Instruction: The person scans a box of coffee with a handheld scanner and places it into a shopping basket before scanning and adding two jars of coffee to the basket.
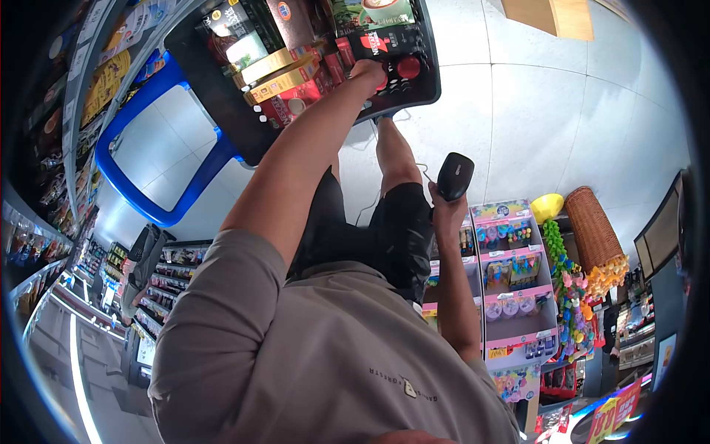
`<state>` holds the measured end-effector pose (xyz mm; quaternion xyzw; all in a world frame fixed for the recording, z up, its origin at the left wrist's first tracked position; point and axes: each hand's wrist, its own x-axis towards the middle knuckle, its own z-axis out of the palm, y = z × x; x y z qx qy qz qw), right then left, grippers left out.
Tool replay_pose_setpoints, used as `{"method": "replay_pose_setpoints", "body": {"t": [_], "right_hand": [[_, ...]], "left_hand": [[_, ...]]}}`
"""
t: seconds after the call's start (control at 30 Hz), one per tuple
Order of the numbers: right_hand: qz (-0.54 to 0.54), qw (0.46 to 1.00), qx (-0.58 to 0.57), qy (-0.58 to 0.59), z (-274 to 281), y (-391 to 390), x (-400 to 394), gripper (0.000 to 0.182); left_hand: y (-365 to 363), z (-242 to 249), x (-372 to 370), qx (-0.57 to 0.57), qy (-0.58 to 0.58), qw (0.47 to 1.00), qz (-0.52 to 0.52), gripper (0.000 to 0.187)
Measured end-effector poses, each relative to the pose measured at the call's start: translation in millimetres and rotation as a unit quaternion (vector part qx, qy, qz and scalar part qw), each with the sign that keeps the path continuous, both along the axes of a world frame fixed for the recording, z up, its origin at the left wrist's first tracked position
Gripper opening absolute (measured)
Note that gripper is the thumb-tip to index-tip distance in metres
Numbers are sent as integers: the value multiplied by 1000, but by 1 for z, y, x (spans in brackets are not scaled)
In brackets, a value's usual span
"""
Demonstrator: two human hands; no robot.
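Observation:
Reaching into a black basket (433,89), my left hand (368,72) is among the packages, beside a red round lid (407,67); its fingers are too hidden to tell their grip. Around it lie red packs (297,101), gold-edged boxes (285,83), a black pouch (384,42) with a red mark and a green box with a cup picture (373,13). My right hand (449,214) is closed around the handle of a black handheld scanner (455,176), held away from the basket on the right.
Shelves of packaged goods (103,81) line the left. A blue frame (166,214) adjoins the basket. At right are a pink display rack (518,281), a wicker basket (595,229) and a yellow bowl (547,207). A wooden box (555,16) stands at top right. Another person (140,270) is far left.

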<state>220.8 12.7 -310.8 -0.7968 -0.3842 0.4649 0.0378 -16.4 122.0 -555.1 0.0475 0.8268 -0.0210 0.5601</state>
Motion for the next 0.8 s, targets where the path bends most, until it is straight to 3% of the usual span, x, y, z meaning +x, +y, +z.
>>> {"method": "replay_pose_setpoints", "body": {"t": [0.07,0.13,0.23,0.27,0.33,0.43,0.57,0.63,0.7,0.8], "right_hand": [[0,1000,-11,-6,-5,4,0,29],[-13,1000,-13,1,-7,6,-1,28],[-7,996,-89,0,-4,18,-3,42],[-8,996,-92,0,-8,17,-2,42],[-21,996,-84,15,-14,15,1,41],[2,1000,-15,1,-23,11,2,27],[8,1000,-26,-2,-28,13,3,27],[-1,999,-37,-3,-31,15,4,27],[6,998,-60,-6,-33,18,5,33],[11,997,-81,-8,-35,22,6,40]], "left_hand": [[1,-18,0,-9,28,1000,-12,32],[-2,-26,-2,12,16,985,-169,29],[-1,-36,4,-31,5,966,-257,28],[-1,-39,7,-34,5,966,-258,28],[2,-34,12,-6,41,993,-106,29],[4,-37,13,-9,33,984,-175,32],[3,-25,16,12,57,983,-175,34],[4,-15,15,65,41,995,-69,26],[-12,-59,20,84,82,988,-98,26],[-16,-75,21,98,114,978,-147,27]]}}
